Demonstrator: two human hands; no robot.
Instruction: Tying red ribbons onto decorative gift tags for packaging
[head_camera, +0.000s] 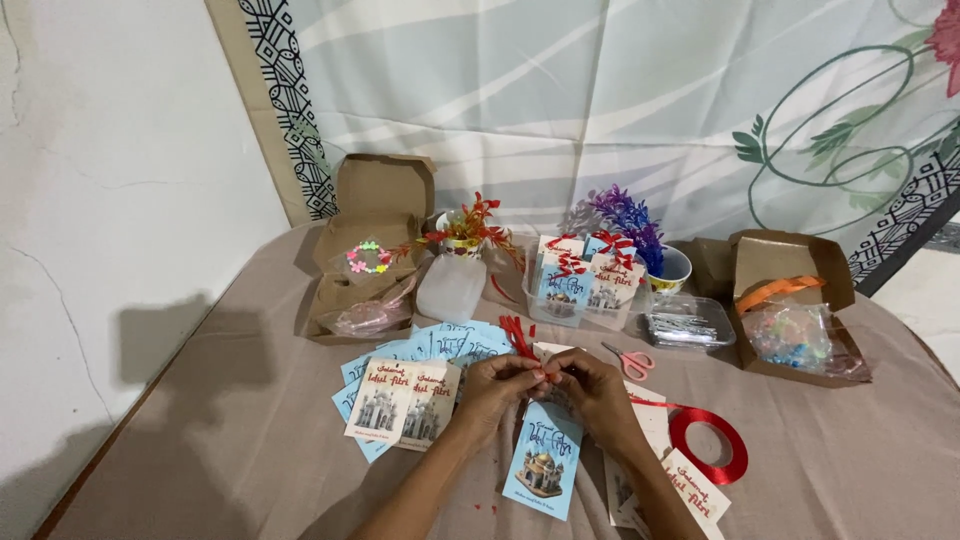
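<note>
My left hand and my right hand meet at the table's middle, fingertips pinched together on a thin red ribbon at the top of a blue greeting card with a mosque picture. The card hangs down below my hands. A strand of the ribbon runs right to a red ribbon roll lying flat on the cloth. Which hand bears the card I cannot tell.
Blue and cream cards lie spread at the left. Pink scissors lie behind my right hand. A clear tub of ribboned cards, two plant pots, a clear tray and two open cardboard boxes stand behind.
</note>
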